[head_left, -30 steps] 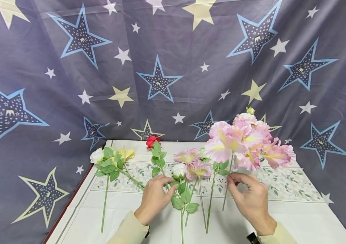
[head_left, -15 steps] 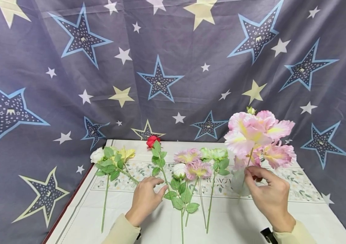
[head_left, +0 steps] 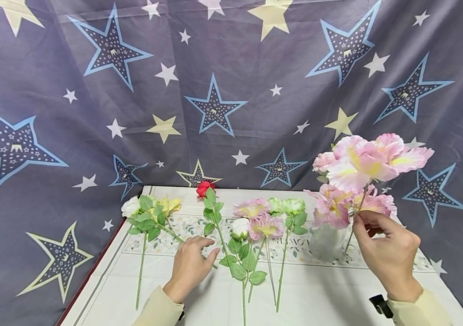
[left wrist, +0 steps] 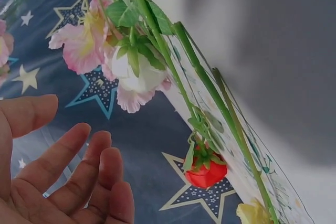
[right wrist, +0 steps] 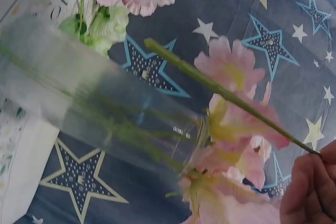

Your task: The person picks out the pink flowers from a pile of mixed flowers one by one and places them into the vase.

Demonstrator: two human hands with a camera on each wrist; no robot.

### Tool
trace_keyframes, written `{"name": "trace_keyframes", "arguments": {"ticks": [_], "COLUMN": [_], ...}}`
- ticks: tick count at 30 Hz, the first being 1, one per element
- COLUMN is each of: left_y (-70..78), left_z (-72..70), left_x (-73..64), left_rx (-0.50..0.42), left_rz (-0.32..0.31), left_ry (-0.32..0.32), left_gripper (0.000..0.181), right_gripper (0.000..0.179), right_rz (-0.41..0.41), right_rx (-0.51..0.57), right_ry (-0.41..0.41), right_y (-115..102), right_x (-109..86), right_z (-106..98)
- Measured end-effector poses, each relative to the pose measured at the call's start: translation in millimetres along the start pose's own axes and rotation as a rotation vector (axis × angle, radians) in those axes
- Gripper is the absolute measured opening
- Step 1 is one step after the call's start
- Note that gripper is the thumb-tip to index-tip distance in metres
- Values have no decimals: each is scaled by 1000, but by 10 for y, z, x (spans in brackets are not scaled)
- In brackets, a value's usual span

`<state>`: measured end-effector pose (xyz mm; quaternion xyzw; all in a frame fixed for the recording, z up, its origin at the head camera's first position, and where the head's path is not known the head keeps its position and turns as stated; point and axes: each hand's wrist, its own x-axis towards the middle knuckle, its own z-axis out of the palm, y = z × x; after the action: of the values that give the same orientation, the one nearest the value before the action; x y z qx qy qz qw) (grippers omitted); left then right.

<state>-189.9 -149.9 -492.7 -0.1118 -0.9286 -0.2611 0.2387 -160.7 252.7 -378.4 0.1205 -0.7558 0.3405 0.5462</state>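
Observation:
My right hand [head_left: 390,253] pinches the stem of a pink and yellow iris-like flower [head_left: 378,160] between thumb and fingers. That stem [right wrist: 226,93] is held outside the clear glass vase [right wrist: 100,98], its cut end hanging free beside the glass in the right wrist view. Several pink flowers [head_left: 333,206] stand in the vase. My left hand [head_left: 192,267] hovers palm inward with relaxed fingers and nothing in them, over the stem end of a yellow flower [head_left: 170,205]. Close by, in the left wrist view, are a red rose [left wrist: 206,170] and a white rose [left wrist: 137,72].
On the white table [head_left: 317,299] lie loose stems: a white flower [head_left: 131,207] at left, two pink flowers [head_left: 266,225] in the middle and a pale green flower [head_left: 292,205] beside them. A star-patterned curtain [head_left: 231,59] hangs behind the table.
My right hand has carried the pink flower rightward and up, now to the vase's right side, uncovering the green flower and the vase. My left hand has drifted slightly left and down.

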Motion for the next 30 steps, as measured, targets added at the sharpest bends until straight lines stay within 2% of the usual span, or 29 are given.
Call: {"name": "trace_keyframes", "arguments": {"ticks": [6,10,19,26,30], "left_y": [-38,-63,-90,-94,-97], "left_z": [-16,-29,-30,-30,-26], "left_x": [-22,-44,-70,-76,-80], "left_rx": [-6,2,14,17,17], "left_rz": [6,-5,-13,3,11], "left_ry": [-2,-1,-4,11,23], "left_gripper": [22,23,23,23,23], "right_gripper": [9,9,15,23,23], "right_rz": [12,-9,-53,-78,-98], "right_rx": [-39,-53,-52,-50,-53], "right_ry": [5,13,88,171,190], "right_y": [35,41,-27,-107,-111], "right_x": [96,148,327,455,500], "right_z": [-37,-28,-22,17,47]}}
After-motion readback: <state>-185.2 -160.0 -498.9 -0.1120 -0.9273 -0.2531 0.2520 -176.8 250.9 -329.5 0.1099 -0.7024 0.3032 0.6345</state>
